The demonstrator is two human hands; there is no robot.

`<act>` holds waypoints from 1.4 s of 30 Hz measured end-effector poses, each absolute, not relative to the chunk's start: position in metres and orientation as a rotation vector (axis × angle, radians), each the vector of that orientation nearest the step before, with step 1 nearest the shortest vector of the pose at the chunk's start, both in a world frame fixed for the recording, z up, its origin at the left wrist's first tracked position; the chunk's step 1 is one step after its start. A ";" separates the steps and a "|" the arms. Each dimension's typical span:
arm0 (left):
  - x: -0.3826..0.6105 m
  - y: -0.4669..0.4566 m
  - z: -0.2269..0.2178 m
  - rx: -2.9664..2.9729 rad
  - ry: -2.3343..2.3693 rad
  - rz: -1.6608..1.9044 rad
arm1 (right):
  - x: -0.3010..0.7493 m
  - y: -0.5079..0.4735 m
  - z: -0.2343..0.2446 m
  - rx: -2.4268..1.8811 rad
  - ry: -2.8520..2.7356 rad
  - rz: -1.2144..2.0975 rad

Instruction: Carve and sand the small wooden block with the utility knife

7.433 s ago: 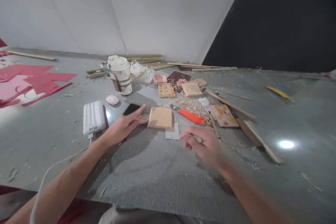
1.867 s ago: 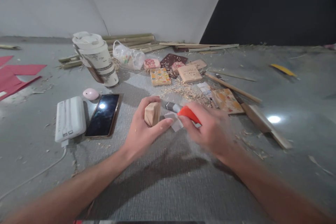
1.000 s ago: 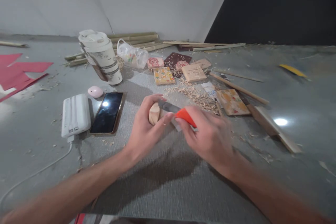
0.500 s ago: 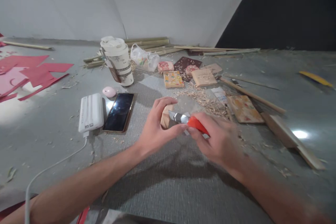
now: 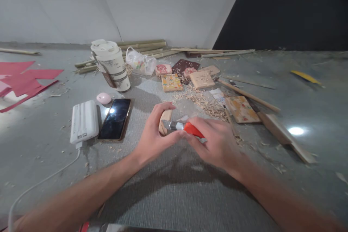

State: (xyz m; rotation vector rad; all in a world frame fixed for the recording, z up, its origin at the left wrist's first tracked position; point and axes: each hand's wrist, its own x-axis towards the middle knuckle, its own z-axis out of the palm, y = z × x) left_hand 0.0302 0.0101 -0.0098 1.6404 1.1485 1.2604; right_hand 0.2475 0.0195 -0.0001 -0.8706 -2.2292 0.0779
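My left hand (image 5: 153, 128) is curled around a small pale wooden block (image 5: 165, 117), fingers over its far side and thumb along the near side. In my right hand (image 5: 214, 141) is a utility knife (image 5: 193, 129) with an orange-red handle, its blade pointing left against the block's right side. The tip of my left thumb meets the knife near the front of its handle. How far the blade goes into the wood cannot be made out. Beyond my hands lies a heap of wood shavings (image 5: 208, 103).
To the left are a phone (image 5: 115, 119), a white power bank (image 5: 85, 121) with a cable, a pink egg-shaped item (image 5: 103, 98) and a lidded paper cup (image 5: 111, 65). Carved wooden tiles (image 5: 201, 79) and a patterned tile (image 5: 241, 109) lie farther off. Wooden strips (image 5: 285, 136) rest at right.
The view has swung slightly right, so everything sits farther left. The knife blade now lies closer against the block and more level. Both hands keep their holds.
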 end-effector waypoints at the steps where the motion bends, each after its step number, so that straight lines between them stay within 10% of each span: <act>1: 0.030 0.010 -0.010 1.642 1.148 1.259 | 0.248 0.020 -0.001 -0.871 -2.231 0.084; 42: 0.030 0.013 -0.001 1.692 1.306 1.180 | 0.255 0.029 -0.003 -1.040 -2.185 0.208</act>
